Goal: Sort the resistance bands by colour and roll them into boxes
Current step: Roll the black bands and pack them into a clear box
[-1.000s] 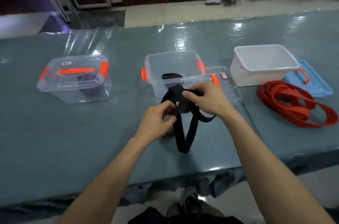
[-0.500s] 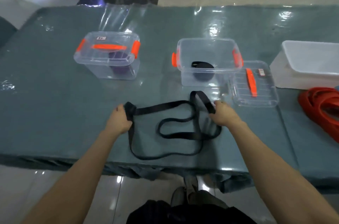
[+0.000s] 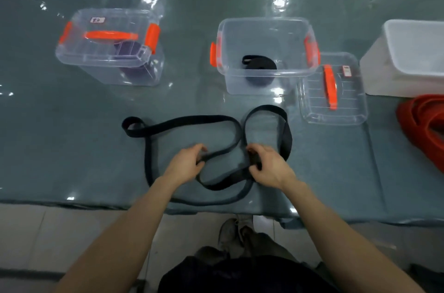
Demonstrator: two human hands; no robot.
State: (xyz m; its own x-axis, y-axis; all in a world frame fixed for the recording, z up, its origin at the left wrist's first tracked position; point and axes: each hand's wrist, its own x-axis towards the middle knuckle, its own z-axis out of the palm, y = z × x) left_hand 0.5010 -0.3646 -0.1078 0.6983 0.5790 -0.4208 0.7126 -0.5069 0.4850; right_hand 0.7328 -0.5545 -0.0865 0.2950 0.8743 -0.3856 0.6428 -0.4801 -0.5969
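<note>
A long black resistance band (image 3: 192, 121) lies in loose loops on the table near its front edge. My left hand (image 3: 186, 164) pinches one strand of it, and my right hand (image 3: 266, 168) grips a crossing of strands a little to the right. Behind them stands an open clear box (image 3: 264, 71) holding a rolled black band (image 3: 259, 65). A closed clear box (image 3: 108, 52) at the left holds a rolled purple band (image 3: 131, 52). Red bands (image 3: 422, 119) lie heaped at the right edge.
A clear lid with an orange handle (image 3: 332, 91) lies right of the open box. An open white tub (image 3: 413, 57) stands at the far right. The table (image 3: 72, 136) wears a glossy plastic cover; its front edge runs just below my hands.
The black band was spread wide between my hands and now lies on the table. Both hands moved in to its middle and took hold of strands there. The view tilted further down.
</note>
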